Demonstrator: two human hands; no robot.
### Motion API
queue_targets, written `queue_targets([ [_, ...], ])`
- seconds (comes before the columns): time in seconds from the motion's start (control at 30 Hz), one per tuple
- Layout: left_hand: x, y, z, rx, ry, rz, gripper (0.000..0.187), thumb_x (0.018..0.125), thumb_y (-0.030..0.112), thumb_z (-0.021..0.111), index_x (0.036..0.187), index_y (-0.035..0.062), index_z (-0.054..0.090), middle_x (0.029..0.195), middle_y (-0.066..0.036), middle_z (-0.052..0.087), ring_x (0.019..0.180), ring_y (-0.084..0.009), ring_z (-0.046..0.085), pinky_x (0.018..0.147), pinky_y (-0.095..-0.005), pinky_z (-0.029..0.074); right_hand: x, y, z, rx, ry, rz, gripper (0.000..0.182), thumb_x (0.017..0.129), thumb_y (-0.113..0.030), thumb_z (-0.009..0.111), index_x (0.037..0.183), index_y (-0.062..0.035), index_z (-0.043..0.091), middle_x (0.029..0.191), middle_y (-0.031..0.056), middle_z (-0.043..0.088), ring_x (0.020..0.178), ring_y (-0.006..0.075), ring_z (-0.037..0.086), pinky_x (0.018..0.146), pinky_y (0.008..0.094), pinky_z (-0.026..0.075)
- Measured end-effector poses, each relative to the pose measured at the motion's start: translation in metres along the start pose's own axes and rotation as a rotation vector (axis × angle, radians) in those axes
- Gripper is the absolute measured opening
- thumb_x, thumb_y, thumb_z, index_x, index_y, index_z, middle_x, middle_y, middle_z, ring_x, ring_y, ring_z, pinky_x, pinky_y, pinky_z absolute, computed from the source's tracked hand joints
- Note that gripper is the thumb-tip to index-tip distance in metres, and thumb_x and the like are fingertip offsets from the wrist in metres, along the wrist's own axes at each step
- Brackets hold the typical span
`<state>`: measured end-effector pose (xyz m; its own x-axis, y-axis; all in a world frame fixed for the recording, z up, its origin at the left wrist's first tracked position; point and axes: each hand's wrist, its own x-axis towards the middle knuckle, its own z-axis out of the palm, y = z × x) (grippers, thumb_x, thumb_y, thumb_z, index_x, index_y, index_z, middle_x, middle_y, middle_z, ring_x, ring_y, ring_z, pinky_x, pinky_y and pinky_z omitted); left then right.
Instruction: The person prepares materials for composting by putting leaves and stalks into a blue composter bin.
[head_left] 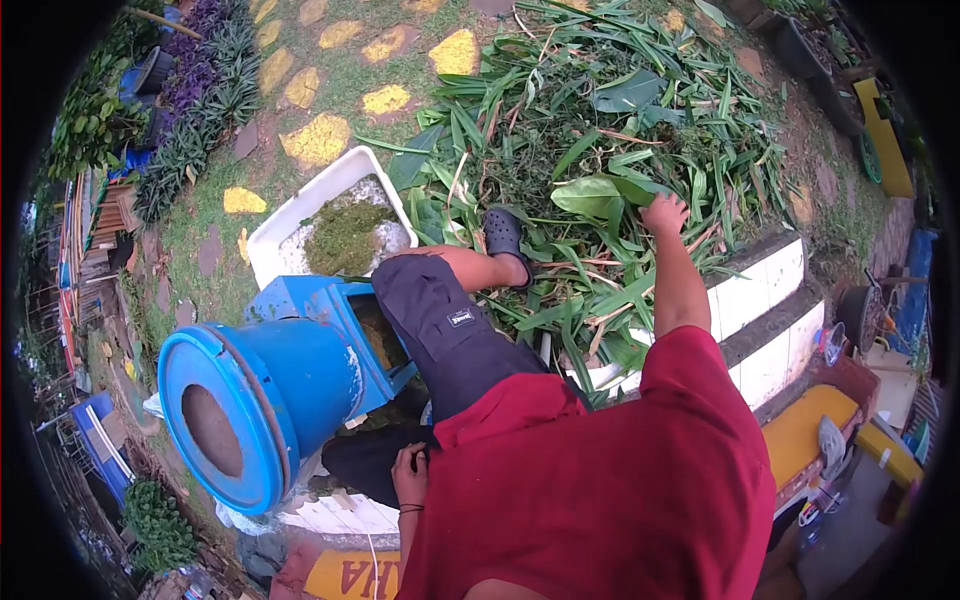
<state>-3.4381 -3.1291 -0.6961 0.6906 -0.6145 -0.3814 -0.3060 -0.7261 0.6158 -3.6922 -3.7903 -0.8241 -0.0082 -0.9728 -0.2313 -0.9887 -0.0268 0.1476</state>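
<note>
My right hand (665,212) reaches over a pile of cut green leaves (620,130). Its curled fingers are at the end of a broad green leaf (590,197) and appear to grip it. Down on the left, my left hand (410,475), with a dark band at the wrist, rests on my dark trouser leg, fingers slightly bent and parted. Beside that leg stands a blue machine (320,360) with a round hopper and a box-shaped opening. A white tray (262,240) beyond it contains chopped green matter (345,235).
My foot in a dark clog (503,232) is at the pile's edge. White-tiled steps (760,290) rise on the right. Yellow-painted stones (315,140) dot the grass. A yellow-topped ledge (810,425) lies at lower right, and purple plants (190,75) grow at upper left.
</note>
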Motion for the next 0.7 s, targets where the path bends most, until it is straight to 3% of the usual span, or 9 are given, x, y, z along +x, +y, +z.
queue_targets([
  [0.03, 0.004, 0.003, -0.004, 0.008, -0.063, -0.058, 0.019, 0.094, 0.011, 0.056, 0.108, 0.0038, 0.066, 0.11, -0.016, 0.065, 0.113, -0.0346, 0.061, 0.098, -0.0403, 0.047, 0.009, -0.003, 0.01, 0.003, -0.01, 0.009, 0.066, 0.083, -0.04, 0.071, 0.139, -0.0106, 0.049, 0.143, 0.0191, 0.047, 0.127, 0.0385, 0.047, 0.108, 0.0536, 0.036],
  [0.1, 0.01, 0.01, -0.015, -0.036, -0.133, -0.16, 0.021, 0.095, 0.013, 0.055, 0.111, 0.0036, 0.065, 0.112, -0.015, 0.065, 0.113, -0.0311, 0.061, 0.098, -0.0385, 0.046, 0.019, -0.016, 0.037, 0.368, -0.07, -0.262, 0.039, 0.088, -0.036, 0.065, 0.108, -0.0035, 0.066, 0.111, 0.0236, 0.066, 0.104, 0.0412, 0.062, 0.091, 0.0508, 0.049],
  [0.13, 0.015, 0.016, -0.018, -0.1, -0.188, -0.26, 0.023, 0.097, 0.015, 0.055, 0.114, 0.0034, 0.065, 0.115, -0.014, 0.065, 0.113, -0.0276, 0.061, 0.099, -0.0366, 0.046, 0.004, -0.035, 0.044, 0.485, 0.085, -0.408, 0.034, 0.092, -0.035, 0.059, 0.091, -0.0017, 0.066, 0.089, 0.0233, 0.068, 0.088, 0.043, 0.064, 0.078, 0.0508, 0.052],
  [0.23, 0.04, 0.063, -0.036, -0.234, -0.241, -0.256, 0.03, 0.1, 0.019, 0.053, 0.123, 0.0023, 0.06, 0.12, -0.013, 0.064, 0.115, -0.0227, 0.059, 0.1, -0.0344, 0.044, -0.087, -0.095, -0.001, 0.937, -0.036, -0.367, 0.034, 0.092, -0.033, 0.062, 0.094, 0.0012, 0.067, 0.08, 0.0268, 0.064, 0.076, 0.046, 0.062, 0.07, 0.0508, 0.049],
  [0.4, 0.111, 0.167, -0.043, -0.387, -0.272, 0.021, 0.051, 0.098, 0.017, 0.056, 0.143, -0.0005, 0.037, 0.145, -0.018, 0.043, 0.135, -0.0279, 0.042, 0.112, -0.0375, 0.032, -0.214, -0.138, -0.085, 1.741, -0.279, -0.434, 0.029, 0.099, -0.024, 0.057, 0.107, 0.0013, 0.068, 0.083, 0.0034, 0.068, 0.074, 0.0098, 0.056, 0.068, 0.0311, 0.048],
  [0.53, 0.162, 0.226, -0.025, -0.246, -0.322, 0.197, 0.063, 0.095, 0.016, 0.059, 0.148, 0.0002, 0.028, 0.148, -0.019, 0.037, 0.138, -0.0308, 0.037, 0.115, -0.0383, 0.028, -0.271, -0.142, -0.168, 1.91, -0.504, -0.552, 0.03, 0.099, -0.025, 0.058, 0.109, 0.0017, 0.067, 0.084, 0.001, 0.067, 0.075, 0.0067, 0.054, 0.07, 0.0271, 0.047],
  [0.6, 0.186, 0.24, -0.014, 0.126, -0.277, 0.431, 0.075, 0.087, 0.021, 0.071, 0.147, 0.0007, 0.031, 0.149, -0.021, 0.035, 0.139, -0.0319, 0.035, 0.114, -0.0386, 0.032, -0.291, -0.145, -0.19, 1.84, -0.491, -0.768, 0.03, 0.099, -0.026, 0.059, 0.108, 0.0014, 0.067, 0.081, 0.0028, 0.067, 0.074, 0.007, 0.054, 0.069, 0.0292, 0.047],
  [0.67, 0.217, 0.256, -0.01, -0.102, -0.733, 0.389, 0.077, 0.086, 0.022, 0.072, 0.147, 0.0009, 0.03, 0.15, -0.022, 0.033, 0.14, -0.0293, 0.034, 0.113, -0.0393, 0.033, -0.312, -0.144, -0.224, 1.834, -0.445, -0.986, 0.03, 0.099, -0.027, 0.059, 0.105, 0.0008, 0.067, 0.079, 0.0072, 0.066, 0.071, 0.0096, 0.055, 0.068, 0.0318, 0.047],
  [0.7, 0.215, 0.263, 0.004, 0.032, -0.129, 0.996, 0.064, 0.094, 0.021, 0.064, 0.147, 0.003, 0.032, 0.146, -0.016, 0.04, 0.136, -0.0228, 0.038, 0.112, -0.0383, 0.034, -0.321, -0.145, -0.233, 1.821, -0.454, -1.048, 0.029, 0.098, -0.027, 0.059, 0.103, 0.0003, 0.067, 0.078, 0.0112, 0.066, 0.069, 0.0142, 0.056, 0.069, 0.0337, 0.048],
])
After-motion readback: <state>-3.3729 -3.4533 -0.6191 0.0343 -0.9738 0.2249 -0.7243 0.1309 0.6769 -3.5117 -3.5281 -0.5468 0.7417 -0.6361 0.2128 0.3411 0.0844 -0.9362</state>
